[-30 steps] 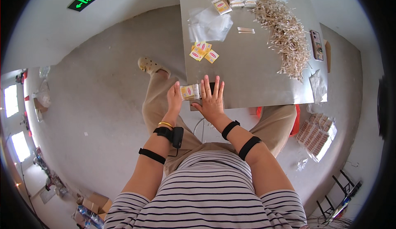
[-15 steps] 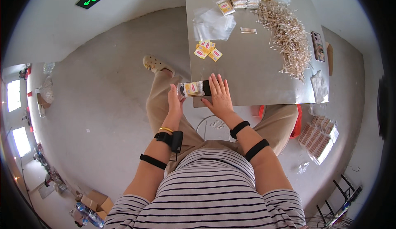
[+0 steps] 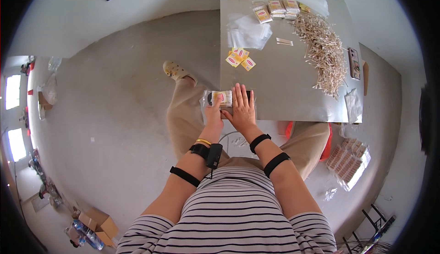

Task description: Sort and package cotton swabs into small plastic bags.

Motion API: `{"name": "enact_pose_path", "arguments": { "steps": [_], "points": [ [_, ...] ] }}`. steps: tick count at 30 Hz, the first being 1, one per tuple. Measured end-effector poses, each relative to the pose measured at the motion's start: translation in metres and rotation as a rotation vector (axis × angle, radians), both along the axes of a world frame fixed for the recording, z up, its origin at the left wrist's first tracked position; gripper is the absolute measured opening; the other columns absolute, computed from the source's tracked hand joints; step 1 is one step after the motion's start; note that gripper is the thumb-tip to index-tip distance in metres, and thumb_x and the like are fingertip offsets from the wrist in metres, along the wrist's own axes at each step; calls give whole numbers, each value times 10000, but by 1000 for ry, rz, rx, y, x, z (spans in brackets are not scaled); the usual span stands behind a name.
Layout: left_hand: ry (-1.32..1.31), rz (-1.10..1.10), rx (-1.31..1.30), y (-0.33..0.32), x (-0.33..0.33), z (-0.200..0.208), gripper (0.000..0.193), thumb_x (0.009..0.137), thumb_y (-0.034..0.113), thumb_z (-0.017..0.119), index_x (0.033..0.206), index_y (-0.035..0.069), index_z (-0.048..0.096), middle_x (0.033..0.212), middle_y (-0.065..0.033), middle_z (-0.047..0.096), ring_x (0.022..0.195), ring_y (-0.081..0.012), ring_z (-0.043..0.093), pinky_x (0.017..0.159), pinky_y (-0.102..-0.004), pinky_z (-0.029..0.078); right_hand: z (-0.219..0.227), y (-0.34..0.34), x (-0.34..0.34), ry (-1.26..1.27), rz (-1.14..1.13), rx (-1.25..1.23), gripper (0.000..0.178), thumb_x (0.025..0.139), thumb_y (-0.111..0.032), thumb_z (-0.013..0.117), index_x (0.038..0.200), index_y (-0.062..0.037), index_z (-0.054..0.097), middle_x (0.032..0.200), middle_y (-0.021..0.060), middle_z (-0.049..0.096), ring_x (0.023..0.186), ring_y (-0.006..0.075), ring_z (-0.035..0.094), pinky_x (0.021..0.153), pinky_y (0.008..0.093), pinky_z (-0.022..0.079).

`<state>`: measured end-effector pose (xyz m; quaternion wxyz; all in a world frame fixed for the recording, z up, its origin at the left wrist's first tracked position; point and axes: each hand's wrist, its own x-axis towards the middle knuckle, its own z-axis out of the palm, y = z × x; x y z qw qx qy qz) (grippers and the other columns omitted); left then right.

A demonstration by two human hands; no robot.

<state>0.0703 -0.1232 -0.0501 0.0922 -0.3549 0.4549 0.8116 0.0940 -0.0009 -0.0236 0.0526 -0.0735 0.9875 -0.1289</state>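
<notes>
The left hand [image 3: 214,115] had its fingers [image 3: 215,103] curled closed on the near edge of a small clear packet [image 3: 221,98] filled with pale sticks and a yellow label, which sat at the near left corner of the grey worktop [image 3: 284,84], just left of the frame's centre. The right hand [image 3: 242,109] lay flat beside it, fingers [image 3: 239,93] spread open and pressing down on the packet's right part, gripping nothing. Higher up the worktop lay 3 small yellow labels [image 3: 239,58], then a heap of empty clear bags [image 3: 248,33]. A long pile of loose sticks [image 3: 323,52] ran down the right side, with a phone [image 3: 354,63] at its right. Filled packets [image 3: 277,7] sat along the top edge of the frame. More packed bundles [image 3: 347,160] rested on the floor at lower right.
</notes>
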Motion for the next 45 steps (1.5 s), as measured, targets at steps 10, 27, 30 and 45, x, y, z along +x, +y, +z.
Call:
{"name": "enact_pose_path", "arguments": {
  "steps": [10,27,30,45],
  "points": [
    [-163,16,-22,8,-1,7,353,882,214,791,1147,31,647,1060,-47,686,881,-141,668,707,-283,538,6,-25,-4,-110,-29,148,913,926,-569,514,1559,28,234,1669,174,74,1525,440,46,1195,644,67],
    [-20,100,55,12,-2,-9,410,855,159,813,1188,27,614,1147,-55,659,1012,-161,645,855,-312,527,-2,-32,-10,-57,71,306,780,956,-343,500,1567,32,193,1663,194,87,1544,360,83,1241,494,107],
    [9,58,127,-2,-1,-12,364,843,173,826,1131,30,654,1068,-40,685,912,-149,659,787,-308,529,6,-27,-9,38,32,-136,752,903,-192,594,1544,20,262,1616,189,227,1500,367,217,1219,484,196],
    [-38,-18,153,-3,-1,-20,457,806,277,863,1153,75,647,1056,-23,689,912,-153,668,801,-315,535,-21,-27,-17,-378,-481,-1127,589,803,101,485,1382,1,524,1168,84,568,1115,182,568,977,277,440]
  ]
}}
